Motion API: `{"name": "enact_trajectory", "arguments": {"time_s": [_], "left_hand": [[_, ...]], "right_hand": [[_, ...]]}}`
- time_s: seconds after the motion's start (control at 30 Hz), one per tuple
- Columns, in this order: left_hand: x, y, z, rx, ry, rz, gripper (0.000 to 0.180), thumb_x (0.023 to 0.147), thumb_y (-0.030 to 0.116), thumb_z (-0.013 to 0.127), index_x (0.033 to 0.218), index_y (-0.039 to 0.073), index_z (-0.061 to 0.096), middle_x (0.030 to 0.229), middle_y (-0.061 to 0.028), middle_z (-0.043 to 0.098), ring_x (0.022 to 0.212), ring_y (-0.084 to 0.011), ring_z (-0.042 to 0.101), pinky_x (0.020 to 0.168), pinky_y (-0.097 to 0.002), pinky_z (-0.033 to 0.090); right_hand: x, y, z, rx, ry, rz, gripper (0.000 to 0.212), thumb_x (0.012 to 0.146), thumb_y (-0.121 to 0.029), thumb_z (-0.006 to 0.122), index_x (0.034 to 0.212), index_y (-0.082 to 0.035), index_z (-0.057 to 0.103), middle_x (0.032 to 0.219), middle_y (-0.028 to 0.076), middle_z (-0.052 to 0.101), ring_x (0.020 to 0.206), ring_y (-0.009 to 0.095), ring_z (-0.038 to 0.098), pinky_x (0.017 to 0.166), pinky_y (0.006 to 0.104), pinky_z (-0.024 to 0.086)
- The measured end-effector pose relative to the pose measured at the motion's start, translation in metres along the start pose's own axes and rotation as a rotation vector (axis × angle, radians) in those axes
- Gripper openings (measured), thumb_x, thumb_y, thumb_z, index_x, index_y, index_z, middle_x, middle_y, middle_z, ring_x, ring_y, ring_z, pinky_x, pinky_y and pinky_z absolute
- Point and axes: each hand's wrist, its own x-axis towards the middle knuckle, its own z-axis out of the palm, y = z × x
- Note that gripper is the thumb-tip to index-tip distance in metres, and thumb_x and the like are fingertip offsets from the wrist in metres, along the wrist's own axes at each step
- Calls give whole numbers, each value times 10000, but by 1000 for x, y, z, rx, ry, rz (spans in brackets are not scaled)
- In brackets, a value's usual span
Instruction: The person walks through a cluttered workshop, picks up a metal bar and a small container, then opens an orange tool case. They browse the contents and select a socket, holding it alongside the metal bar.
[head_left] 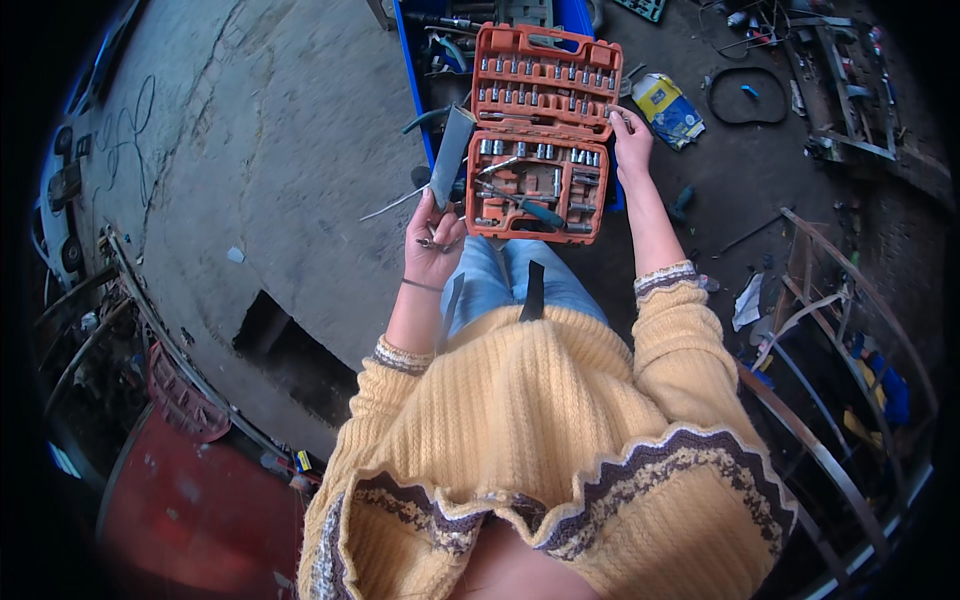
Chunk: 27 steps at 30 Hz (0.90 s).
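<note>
An orange socket set case (536, 135) lies open in front of me, with rows of silver sockets in its upper half. In the lower half are more sockets and a green-handled tool (541, 212) lying across the slots. My left hand (430, 250) is closed round a long, flat grey-blue piece (453, 158) beside the case's left edge; small metal parts also show at its fingers, their kind unclear. At the right edge, near the fold between the halves, my right hand (631, 145) has its fingers closed on the case rim; whether a small part is pinched there too is hidden.
Under and behind the case stands a blue tray (412, 75) with assorted hand tools. To the right lie a blue and yellow packet (668, 110), a black belt loop (748, 95) and rusty metal frames (815, 285). A dark floor opening (290, 345) is at left, above a red panel (190, 510).
</note>
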Motion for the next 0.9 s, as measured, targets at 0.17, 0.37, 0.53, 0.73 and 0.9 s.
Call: {"name": "enact_trajectory", "arguments": {"time_s": [0.17, 0.37, 0.53, 0.73, 0.9], "left_hand": [[-5, 9, -12, -21, 80, 7, 303, 948, 226, 518, 684, 92, 456, 567, 4, 421, 392, -99, 332, 408, -249, 257], [-8, 12, -15, 6, 38, 33, 333, 937, 234, 544, 665, 74, 439, 614, -9, 407, 393, -69, 298, 403, -220, 242], [-9, 12, -12, 40, 83, 52, 341, 938, 238, 544, 662, 73, 429, 617, -10, 414, 389, -67, 293, 404, -217, 248], [-8, 11, -15, 52, 98, 44, 336, 938, 239, 544, 667, 75, 429, 625, -17, 425, 393, -65, 302, 408, -217, 253], [-5, 11, -17, 60, 56, 16, 274, 955, 224, 503, 716, 93, 487, 583, 19, 450, 403, -93, 351, 416, -239, 270]], "right_hand": [[14, 4, 14, -353, 46, -231, 129, 785, -120, 704, 862, -22, 671, 750, 58, 649, 729, 134, 597, 686, 276, 477], [14, 15, 16, -632, 205, -391, 456, 677, -265, 806, 949, -25, 530, 938, 103, 526, 907, 229, 511, 812, 335, 433], [23, 31, 6, -484, 235, -108, 560, 642, -337, 840, 944, 42, 560, 892, 73, 533, 833, 185, 513, 770, 338, 452], [43, 52, -2, -356, 83, -75, 486, 637, -341, 844, 802, 38, 589, 835, 86, 566, 686, 161, 539, 639, 313, 472], [42, 52, -4, -496, 92, -123, 512, 674, -380, 808, 872, 24, 563, 897, 118, 563, 807, 204, 550, 735, 348, 464]]}}
